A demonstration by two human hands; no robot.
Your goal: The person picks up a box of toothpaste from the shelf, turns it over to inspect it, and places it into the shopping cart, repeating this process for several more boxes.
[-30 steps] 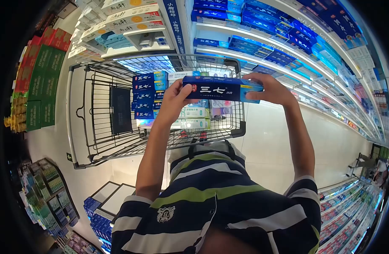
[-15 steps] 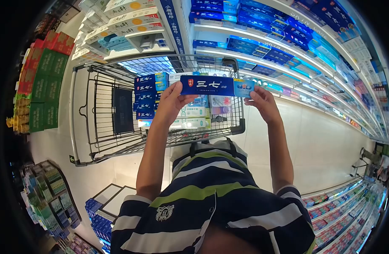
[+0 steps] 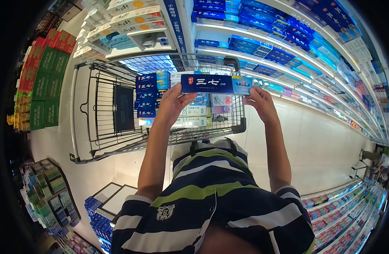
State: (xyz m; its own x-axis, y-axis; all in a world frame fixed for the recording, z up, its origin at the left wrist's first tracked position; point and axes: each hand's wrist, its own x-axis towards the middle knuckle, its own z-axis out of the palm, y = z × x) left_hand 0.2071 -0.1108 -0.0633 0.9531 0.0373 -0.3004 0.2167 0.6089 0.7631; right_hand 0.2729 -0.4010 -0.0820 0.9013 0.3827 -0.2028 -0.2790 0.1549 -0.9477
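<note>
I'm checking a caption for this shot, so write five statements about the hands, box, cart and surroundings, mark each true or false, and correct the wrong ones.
1. The left hand and right hand hold one blue box. True.
2. The blue box stands on end. False: it is held lengthwise, an end at each hand.
3. Blue cartons are stacked in the cart. True.
4. The striped shirt has long sleeves. False: its sleeves are short.
5. The green boxes stand outside the cart. True.
</note>
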